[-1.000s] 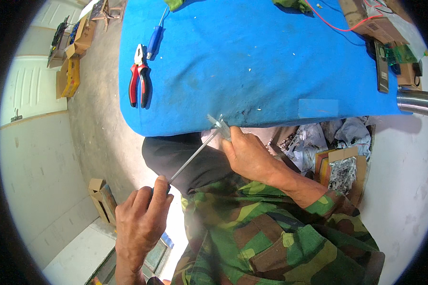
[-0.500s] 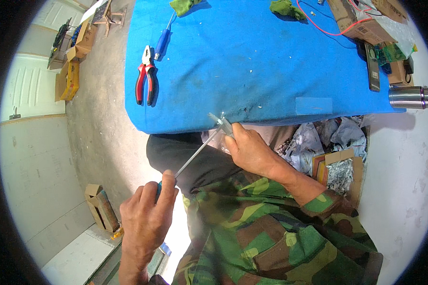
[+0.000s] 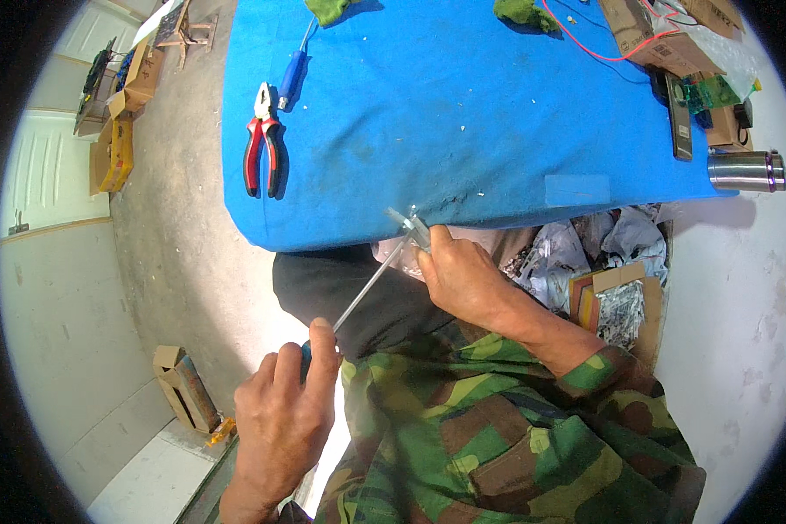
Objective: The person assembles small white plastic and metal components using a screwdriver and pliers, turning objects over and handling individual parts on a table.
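My left hand [image 3: 284, 406] is wrapped round the dark blue handle of a screwdriver [image 3: 371, 286], whose long metal shaft slants up to the right. Its tip meets a small grey metal part [image 3: 417, 231] with short arms, pinched in my right hand [image 3: 467, 275] just off the table's near edge. Exactly what kind of part it is I cannot make out; my fingers cover some of it. On the blue cloth lie red-and-black combination pliers [image 3: 262, 144], and beside them a second screwdriver [image 3: 293, 77] with a blue handle.
A blue cloth covers the table [image 3: 367, 105]. Green rags [image 3: 524, 12], a red wire [image 3: 598, 57], a cardboard box [image 3: 651, 39], a dark phone-like device [image 3: 679, 118] and a steel flask [image 3: 747, 171] lie along its far and right sides. Bags and an open carton [image 3: 620, 306] sit below.
My left hand and the screwdriver have shifted slightly right. The part in my right hand stays at the screwdriver's tip, and the whole view has turned a little.
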`<state>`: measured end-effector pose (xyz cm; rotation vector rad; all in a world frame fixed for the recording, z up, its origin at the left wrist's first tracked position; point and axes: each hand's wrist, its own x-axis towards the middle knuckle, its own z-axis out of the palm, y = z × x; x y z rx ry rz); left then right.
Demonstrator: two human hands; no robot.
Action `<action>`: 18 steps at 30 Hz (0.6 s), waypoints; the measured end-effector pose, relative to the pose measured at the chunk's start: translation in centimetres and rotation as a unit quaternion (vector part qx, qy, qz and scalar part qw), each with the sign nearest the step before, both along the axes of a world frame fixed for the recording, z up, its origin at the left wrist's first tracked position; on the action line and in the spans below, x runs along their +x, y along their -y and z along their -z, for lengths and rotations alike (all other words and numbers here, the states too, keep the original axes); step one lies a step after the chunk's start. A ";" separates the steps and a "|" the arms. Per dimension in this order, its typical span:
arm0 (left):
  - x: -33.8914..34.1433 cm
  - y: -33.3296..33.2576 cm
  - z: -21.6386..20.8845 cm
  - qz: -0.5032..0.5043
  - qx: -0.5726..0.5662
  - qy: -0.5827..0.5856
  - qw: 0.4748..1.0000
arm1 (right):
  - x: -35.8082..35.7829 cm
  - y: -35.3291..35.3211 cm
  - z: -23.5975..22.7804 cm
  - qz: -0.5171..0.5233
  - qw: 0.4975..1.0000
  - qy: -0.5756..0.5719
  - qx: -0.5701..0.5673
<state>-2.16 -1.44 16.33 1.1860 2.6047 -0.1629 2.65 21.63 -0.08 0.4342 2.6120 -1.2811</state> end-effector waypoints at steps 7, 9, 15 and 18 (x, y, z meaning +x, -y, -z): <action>-1.5 0.0 -0.1 -0.044 0.063 0.070 0.995 | 0.1 0.2 0.4 -0.004 0.999 -0.027 0.018; -1.9 0.2 0.2 -0.071 0.080 0.094 0.990 | 0.0 0.1 0.2 -0.004 1.000 -0.024 0.019; -2.1 1.1 1.1 -0.132 0.121 0.148 0.973 | 0.2 0.3 0.6 -0.005 0.998 -0.043 0.045; -2.3 1.8 2.0 -0.135 0.163 0.160 0.964 | 0.1 0.3 0.4 -0.003 0.998 -0.039 0.049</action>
